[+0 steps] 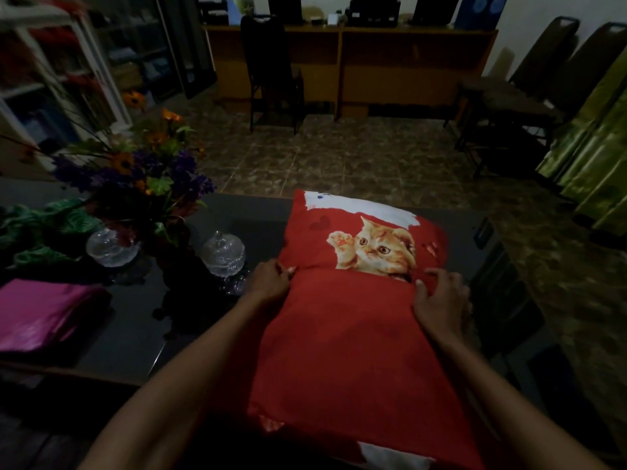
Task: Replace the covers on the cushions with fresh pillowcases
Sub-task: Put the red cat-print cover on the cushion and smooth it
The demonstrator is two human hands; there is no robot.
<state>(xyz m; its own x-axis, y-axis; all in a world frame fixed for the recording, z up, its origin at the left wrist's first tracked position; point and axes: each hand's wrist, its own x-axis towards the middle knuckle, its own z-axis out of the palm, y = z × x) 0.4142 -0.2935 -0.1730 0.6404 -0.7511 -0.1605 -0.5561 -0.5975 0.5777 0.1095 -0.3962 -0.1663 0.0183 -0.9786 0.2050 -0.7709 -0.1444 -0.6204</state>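
Observation:
A red cushion (pixel 346 337) with an orange kitten print lies on the dark table (pixel 135 334) in front of me. A plain red flap of its cover is folded over the near half, with its edge running just below the kitten. My left hand (pixel 269 278) pinches that edge at the cushion's left side. My right hand (pixel 441 296) grips the same edge at the right side, fingers curled over the fabric. A white patch of the print shows at the cushion's far edge and near corner.
A folded pink cloth (pixel 44 315) lies at the table's left. A vase of flowers (pixel 146 184) and two glass jars (pixel 224 254) stand left of the cushion. Beyond the table are tiled floor, a black chair (pixel 271 69), wooden desks and stacked chairs at the right.

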